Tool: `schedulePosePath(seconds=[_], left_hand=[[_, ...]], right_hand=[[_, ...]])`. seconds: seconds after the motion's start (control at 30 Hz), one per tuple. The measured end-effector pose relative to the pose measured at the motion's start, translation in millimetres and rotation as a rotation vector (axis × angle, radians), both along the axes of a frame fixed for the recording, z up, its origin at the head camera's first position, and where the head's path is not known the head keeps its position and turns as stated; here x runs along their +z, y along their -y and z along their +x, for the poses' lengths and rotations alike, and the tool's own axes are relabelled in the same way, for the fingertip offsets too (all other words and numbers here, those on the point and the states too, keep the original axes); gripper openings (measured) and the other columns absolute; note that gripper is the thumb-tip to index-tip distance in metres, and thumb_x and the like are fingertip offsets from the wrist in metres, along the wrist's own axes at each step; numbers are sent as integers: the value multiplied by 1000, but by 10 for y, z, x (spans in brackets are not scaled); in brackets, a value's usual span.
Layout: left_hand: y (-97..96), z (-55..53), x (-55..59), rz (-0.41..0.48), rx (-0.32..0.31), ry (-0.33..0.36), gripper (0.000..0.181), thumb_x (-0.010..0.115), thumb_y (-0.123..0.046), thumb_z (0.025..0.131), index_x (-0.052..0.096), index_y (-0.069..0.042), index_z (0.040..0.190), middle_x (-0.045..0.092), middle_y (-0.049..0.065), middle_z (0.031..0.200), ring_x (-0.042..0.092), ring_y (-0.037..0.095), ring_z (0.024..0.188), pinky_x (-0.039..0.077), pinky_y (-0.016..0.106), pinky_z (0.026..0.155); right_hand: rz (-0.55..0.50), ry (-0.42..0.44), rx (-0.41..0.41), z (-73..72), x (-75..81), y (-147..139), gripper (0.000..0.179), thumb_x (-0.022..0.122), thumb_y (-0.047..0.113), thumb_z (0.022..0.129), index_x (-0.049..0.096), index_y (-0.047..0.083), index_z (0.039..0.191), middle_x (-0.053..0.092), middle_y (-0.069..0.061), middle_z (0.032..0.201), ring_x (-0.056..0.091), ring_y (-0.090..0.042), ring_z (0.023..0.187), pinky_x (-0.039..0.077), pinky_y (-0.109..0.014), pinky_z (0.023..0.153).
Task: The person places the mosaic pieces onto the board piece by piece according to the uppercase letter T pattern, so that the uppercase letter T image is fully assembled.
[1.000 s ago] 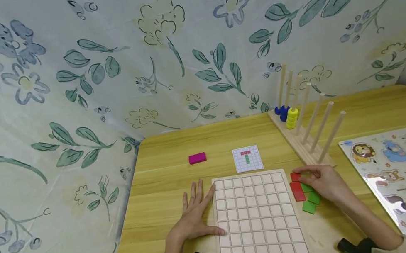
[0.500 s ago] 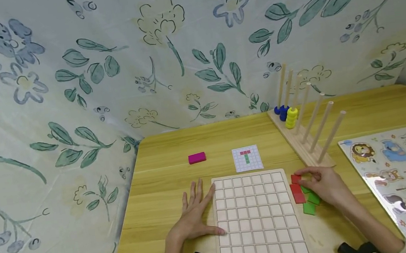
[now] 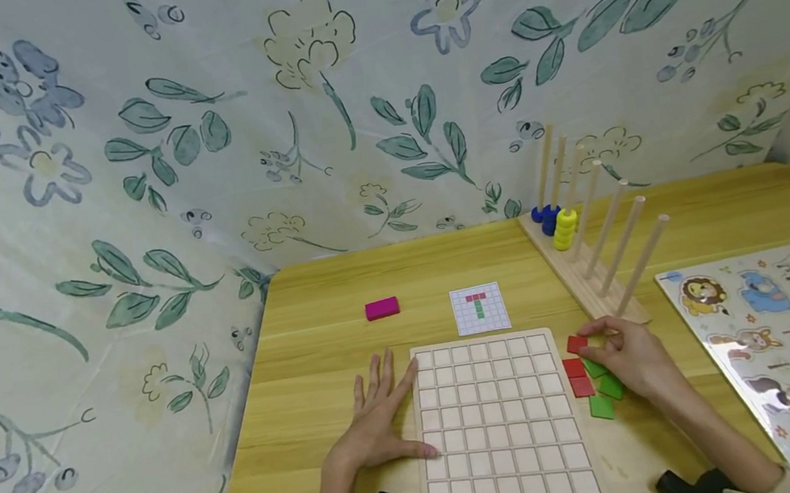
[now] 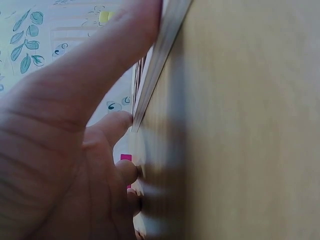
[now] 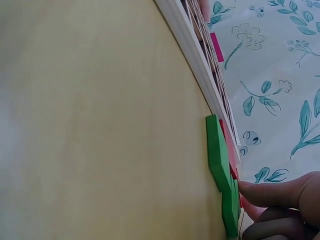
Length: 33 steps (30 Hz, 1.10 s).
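Observation:
A wooden grid board [image 3: 489,339] lies on the table. At its left edge, my left hand [image 3: 374,428] rests with fingers spread; thumb and index finger touch the frame. The left wrist view shows that thumb [image 4: 115,45] against the board's side. My right hand [image 3: 634,353] pinches a red square tile [image 3: 577,344] between thumb and index finger at the board's upper right. Just below lie red tiles [image 3: 574,369] and several green tiles [image 3: 601,407], some partly under the hand. In the right wrist view, green tiles [image 5: 217,152] lie near the right thumb [image 5: 270,194].
Behind the board lie a pattern card [image 3: 479,309] with a red and green T and a magenta block [image 3: 382,309]. A wooden peg stand [image 3: 573,267] with blue and yellow rings stands back right. An animal puzzle board [image 3: 780,349] lies far right. A floral cloth [image 3: 325,149] hangs behind.
My right hand has shifted the top red tile slightly up and turned it, away from the other red tiles, which now show a gap above them. The left hand stays in place.

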<state>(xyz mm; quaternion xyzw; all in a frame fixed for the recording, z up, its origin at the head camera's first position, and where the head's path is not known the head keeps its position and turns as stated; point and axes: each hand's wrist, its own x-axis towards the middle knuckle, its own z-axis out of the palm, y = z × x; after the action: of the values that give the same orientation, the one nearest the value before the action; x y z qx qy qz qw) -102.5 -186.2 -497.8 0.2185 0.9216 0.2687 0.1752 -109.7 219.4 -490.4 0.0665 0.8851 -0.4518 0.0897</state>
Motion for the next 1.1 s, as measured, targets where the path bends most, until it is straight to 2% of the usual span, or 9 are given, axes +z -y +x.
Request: schedulePosePath(seconds=[0.23, 0.5, 0.87, 1.1], left_hand=[[-6, 3, -7, 2, -2, -9, 130, 92, -50, 72, 10, -19, 168, -17, 22, 172, -18, 47, 158, -12, 74, 121], [-9, 7, -2, -8, -4, -15, 129, 91, -51, 73, 10, -20, 168, -17, 22, 172, -18, 46, 158, -12, 74, 122], [-8, 3, 4, 5, -4, -23, 130, 92, -51, 72, 10, -19, 168, -17, 23, 172, -18, 47, 158, -12, 74, 121], [-2, 3, -4, -14, 4, -3, 129, 91, -53, 73, 8, -24, 168, -18, 20, 172, -20, 43, 159, -13, 71, 123]], right_hand=[[59, -37, 6, 11, 4, -16, 32, 72, 18, 97, 68, 1, 123, 53, 0, 63, 46, -8, 47, 37, -23, 42], [64, -14, 16, 20, 25, -7, 36, 73, 17, 96, 65, -1, 126, 51, 1, 62, 46, -10, 47, 36, -24, 42], [89, -25, 47, -7, 29, 6, 36, 74, 15, 94, 61, -3, 123, 54, 0, 61, 48, -11, 47, 37, -24, 42], [133, -37, 107, -6, 34, 14, 37, 71, 13, 96, 59, -10, 121, 56, -2, 65, 50, -13, 51, 40, -25, 44]])
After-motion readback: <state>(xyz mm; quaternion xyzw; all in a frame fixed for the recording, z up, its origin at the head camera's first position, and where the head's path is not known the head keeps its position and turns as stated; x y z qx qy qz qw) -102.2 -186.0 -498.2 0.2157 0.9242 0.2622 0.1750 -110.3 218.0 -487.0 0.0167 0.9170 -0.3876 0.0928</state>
